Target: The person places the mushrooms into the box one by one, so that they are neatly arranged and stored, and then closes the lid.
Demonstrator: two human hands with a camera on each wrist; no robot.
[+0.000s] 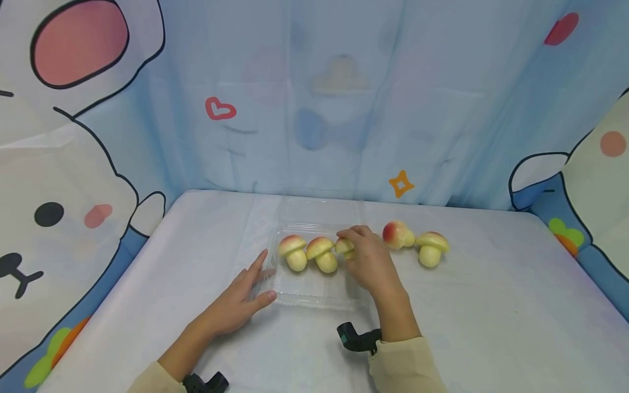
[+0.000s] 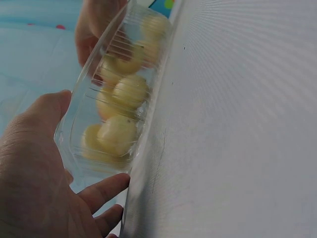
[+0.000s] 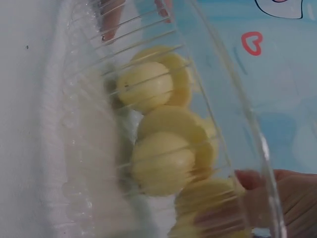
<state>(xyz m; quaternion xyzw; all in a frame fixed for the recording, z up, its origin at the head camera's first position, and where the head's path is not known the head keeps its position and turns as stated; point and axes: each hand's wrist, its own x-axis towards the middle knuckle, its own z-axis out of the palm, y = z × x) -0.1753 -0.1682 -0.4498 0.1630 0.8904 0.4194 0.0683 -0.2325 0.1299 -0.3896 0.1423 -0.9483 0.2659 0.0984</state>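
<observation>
A clear plastic tray (image 1: 314, 297) with its lid open behind lies mid-table. Two toy mushrooms (image 1: 293, 251) (image 1: 321, 254) with yellow stems and red-tinged caps stand inside it. My right hand (image 1: 355, 244) pinches a third mushroom (image 1: 345, 246) just inside the tray's right part. My left hand (image 1: 243, 297) rests with straight fingers against the tray's left edge. The left wrist view shows the left hand (image 2: 34, 168) beside the tray wall (image 2: 74, 129) and the mushrooms (image 2: 119, 134) within. In the right wrist view, mushrooms (image 3: 148, 84) (image 3: 163, 158) show through the ribbed tray wall (image 3: 237, 109).
Two more mushrooms (image 1: 397, 234) (image 1: 431, 248) sit on the white table right of the tray, one on its side and one upright. A blue cartoon-print curtain (image 1: 344, 109) closes off the back and both sides. Bare tablecloth (image 1: 491, 316) lies to the right and front.
</observation>
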